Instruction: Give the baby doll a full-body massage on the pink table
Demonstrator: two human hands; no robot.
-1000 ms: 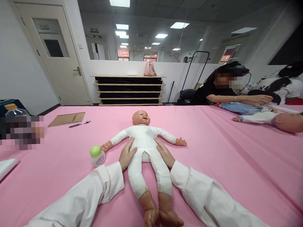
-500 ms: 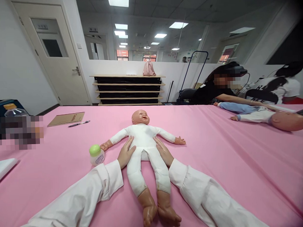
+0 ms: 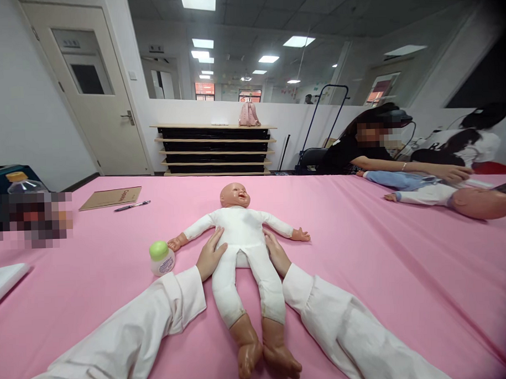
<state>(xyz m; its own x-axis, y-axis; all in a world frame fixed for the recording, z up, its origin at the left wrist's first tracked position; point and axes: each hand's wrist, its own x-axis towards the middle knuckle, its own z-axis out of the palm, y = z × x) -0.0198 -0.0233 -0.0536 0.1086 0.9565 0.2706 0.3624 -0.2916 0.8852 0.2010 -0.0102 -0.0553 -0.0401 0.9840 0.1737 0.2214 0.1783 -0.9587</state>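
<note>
A baby doll (image 3: pixel 241 227) with a white cloth body lies face up on the pink-covered table (image 3: pixel 115 294), its arms spread and its feet towards me. My left hand (image 3: pixel 211 254) lies along the doll's side at the waist, fingers stretched out and touching the cloth. On the opposite side, my right hand (image 3: pixel 277 254) rests against the doll's waist and hip, its fingers extended and partly tucked at the edge of the body. Just beyond my left sleeve stands a small jar (image 3: pixel 161 259) with a green lid, close to one of the doll's hands.
A brown notebook (image 3: pixel 111 198) and a pen (image 3: pixel 132 206) lie at the back left. A white object (image 3: pixel 7 281) sits at the left edge, near a bottle (image 3: pixel 24 183). At the right, a co-worker (image 3: pixel 371 141) reaches over another doll (image 3: pixel 435 190).
My right hand has shifted slightly outward, from the front of the doll's waist to its side. My left hand and the doll stay put. The co-worker's hand has moved.
</note>
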